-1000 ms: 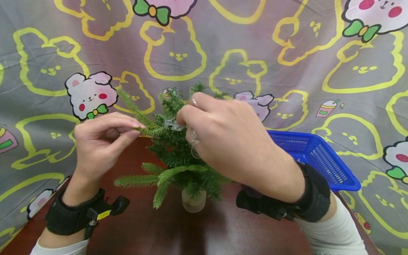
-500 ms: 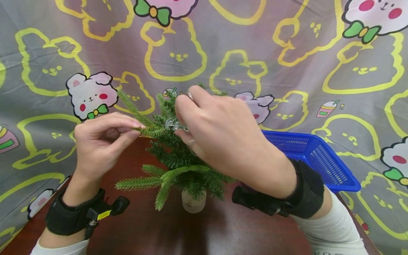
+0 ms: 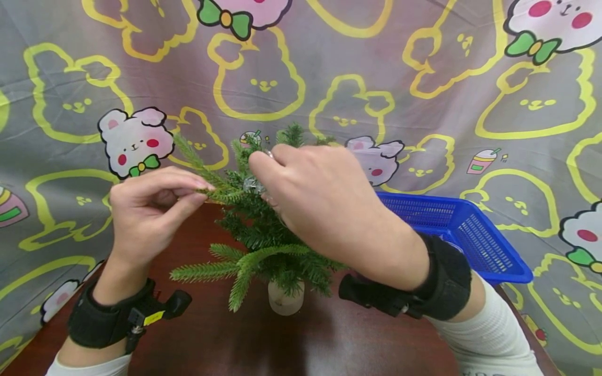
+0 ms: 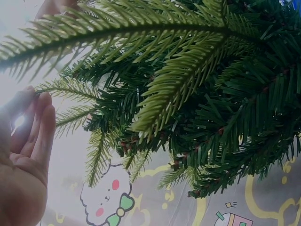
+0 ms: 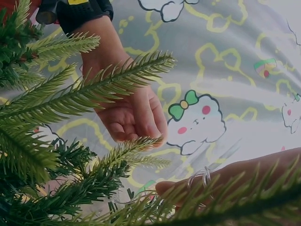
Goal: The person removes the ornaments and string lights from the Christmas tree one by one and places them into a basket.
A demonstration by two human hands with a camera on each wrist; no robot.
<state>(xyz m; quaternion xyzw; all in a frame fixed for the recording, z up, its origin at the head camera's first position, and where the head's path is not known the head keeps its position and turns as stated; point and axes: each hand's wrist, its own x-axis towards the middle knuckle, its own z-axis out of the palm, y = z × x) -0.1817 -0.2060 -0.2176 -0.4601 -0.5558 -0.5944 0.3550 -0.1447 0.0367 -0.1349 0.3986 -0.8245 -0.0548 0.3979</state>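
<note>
A small artificial Christmas tree (image 3: 256, 227) in a pale round pot (image 3: 286, 300) stands mid-table in the head view. My left hand (image 3: 148, 214) pinches the tip of a light-green branch (image 5: 141, 142) between thumb and fingers, left of the tree. Bent over the upper tree, my right hand (image 3: 324, 193) has its fingers curled, hiding their tips in the head view. Loops of thin clear cord (image 5: 201, 181) wrap round its fingers in the right wrist view. A clear shiny bit (image 3: 254, 184) of it shows among the needles beside this hand.
Behind the tree on the right sits a blue plastic basket (image 3: 489, 240). The dark reddish-brown table (image 3: 367, 339) lies under everything. A grey curtain (image 3: 423, 62) with cartoon rabbits hangs at the back. Several lower branches (image 3: 204, 270) reach out to the left.
My right hand has moved left and slightly down over the tree, its fingers closing nearer the clear bit. The left hand keeps its pinch in the same place.
</note>
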